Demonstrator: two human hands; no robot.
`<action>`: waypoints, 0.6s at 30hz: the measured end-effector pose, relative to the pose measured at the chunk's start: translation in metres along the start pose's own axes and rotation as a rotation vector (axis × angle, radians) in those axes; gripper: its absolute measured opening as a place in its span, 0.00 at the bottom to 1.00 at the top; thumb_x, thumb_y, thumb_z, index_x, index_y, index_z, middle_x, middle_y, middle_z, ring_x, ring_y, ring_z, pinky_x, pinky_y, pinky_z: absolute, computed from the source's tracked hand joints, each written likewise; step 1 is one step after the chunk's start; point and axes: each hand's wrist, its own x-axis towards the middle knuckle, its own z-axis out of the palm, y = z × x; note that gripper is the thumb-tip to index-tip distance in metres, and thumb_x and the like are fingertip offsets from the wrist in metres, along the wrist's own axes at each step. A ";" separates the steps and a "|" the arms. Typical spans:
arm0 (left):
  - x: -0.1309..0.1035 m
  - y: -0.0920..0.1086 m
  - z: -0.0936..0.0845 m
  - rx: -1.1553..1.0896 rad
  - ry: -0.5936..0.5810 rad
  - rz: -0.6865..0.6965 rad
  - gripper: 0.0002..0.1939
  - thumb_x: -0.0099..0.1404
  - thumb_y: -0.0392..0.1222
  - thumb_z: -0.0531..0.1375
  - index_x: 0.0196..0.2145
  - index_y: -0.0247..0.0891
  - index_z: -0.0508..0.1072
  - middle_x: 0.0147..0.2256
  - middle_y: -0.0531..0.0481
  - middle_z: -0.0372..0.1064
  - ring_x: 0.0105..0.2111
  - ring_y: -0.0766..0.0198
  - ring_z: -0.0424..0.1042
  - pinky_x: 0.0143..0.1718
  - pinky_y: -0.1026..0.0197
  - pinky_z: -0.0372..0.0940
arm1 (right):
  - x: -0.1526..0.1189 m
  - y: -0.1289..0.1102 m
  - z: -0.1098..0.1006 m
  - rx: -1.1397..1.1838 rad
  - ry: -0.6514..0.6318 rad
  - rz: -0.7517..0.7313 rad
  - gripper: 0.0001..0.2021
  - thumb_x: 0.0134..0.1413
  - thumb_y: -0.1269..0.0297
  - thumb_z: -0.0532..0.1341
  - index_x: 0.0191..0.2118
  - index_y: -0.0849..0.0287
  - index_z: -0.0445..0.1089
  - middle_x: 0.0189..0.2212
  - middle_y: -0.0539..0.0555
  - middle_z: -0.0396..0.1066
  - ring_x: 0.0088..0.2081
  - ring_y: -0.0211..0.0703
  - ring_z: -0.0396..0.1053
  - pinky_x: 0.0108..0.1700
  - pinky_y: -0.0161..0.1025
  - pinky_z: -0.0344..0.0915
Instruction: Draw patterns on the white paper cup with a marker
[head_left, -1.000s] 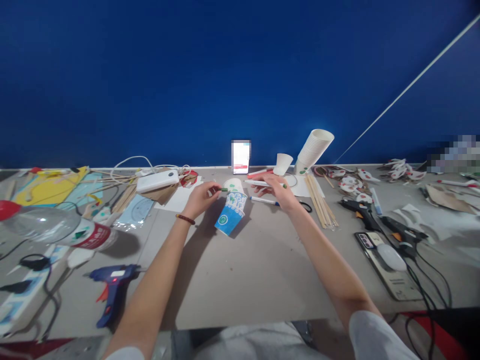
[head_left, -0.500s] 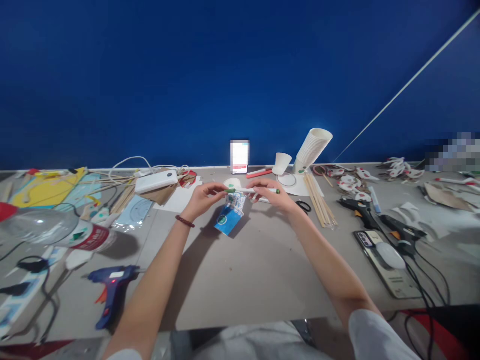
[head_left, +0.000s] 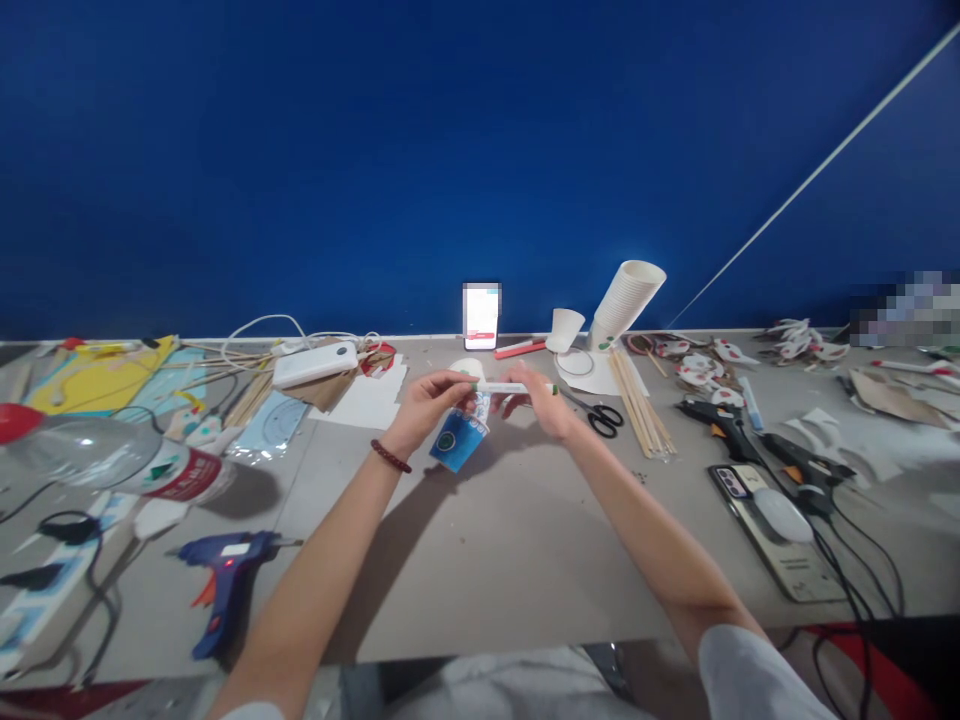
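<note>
A white marker with green ends (head_left: 506, 388) lies level between my hands. My left hand (head_left: 439, 402) pinches its left end, where the green part shows. My right hand (head_left: 534, 398) has its fingers closed round the right part, with the green tip sticking out over it. Just below the marker, a blue and white patterned paper cup (head_left: 459, 440) hangs tilted near the left fingers; what supports it is hidden behind them. A white round shape (head_left: 468, 372) shows behind the cup.
Scissors (head_left: 603, 420) and wooden sticks (head_left: 637, 400) lie right of my hands. Behind stand a lit phone (head_left: 481, 318) and stacked paper cups (head_left: 626, 305). A blue glue gun (head_left: 225, 575) and a bottle (head_left: 112, 455) are at left, black glue guns (head_left: 806, 470) at right.
The two hands are closer together, with the left one moved right. The marker's left cap end now meets its white barrel. More of the scissors shows.
</note>
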 end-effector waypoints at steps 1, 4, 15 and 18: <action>-0.001 0.002 0.002 0.002 0.004 -0.005 0.20 0.53 0.55 0.69 0.35 0.35 0.80 0.25 0.49 0.75 0.26 0.63 0.74 0.34 0.56 0.71 | -0.001 0.000 0.002 -0.025 0.000 0.004 0.33 0.60 0.33 0.47 0.23 0.56 0.72 0.24 0.55 0.74 0.29 0.46 0.71 0.38 0.43 0.70; -0.004 0.005 0.006 0.020 0.014 -0.017 0.19 0.54 0.54 0.69 0.35 0.35 0.80 0.26 0.48 0.76 0.26 0.63 0.74 0.33 0.56 0.71 | -0.003 -0.002 0.006 -0.028 0.034 -0.004 0.33 0.61 0.37 0.47 0.13 0.53 0.62 0.17 0.54 0.66 0.28 0.48 0.69 0.41 0.46 0.70; -0.011 0.013 0.014 0.085 0.023 0.002 0.21 0.55 0.58 0.67 0.36 0.36 0.79 0.23 0.50 0.74 0.25 0.62 0.74 0.31 0.56 0.71 | -0.002 0.002 0.008 0.022 0.068 -0.021 0.26 0.56 0.45 0.50 0.13 0.52 0.57 0.14 0.53 0.60 0.27 0.47 0.68 0.36 0.44 0.70; -0.012 0.017 0.011 0.182 -0.015 -0.013 0.21 0.58 0.59 0.65 0.39 0.37 0.78 0.27 0.48 0.75 0.27 0.61 0.75 0.32 0.57 0.71 | 0.003 0.004 0.003 0.099 0.018 0.014 0.22 0.54 0.45 0.52 0.22 0.56 0.69 0.21 0.54 0.70 0.28 0.47 0.71 0.32 0.43 0.70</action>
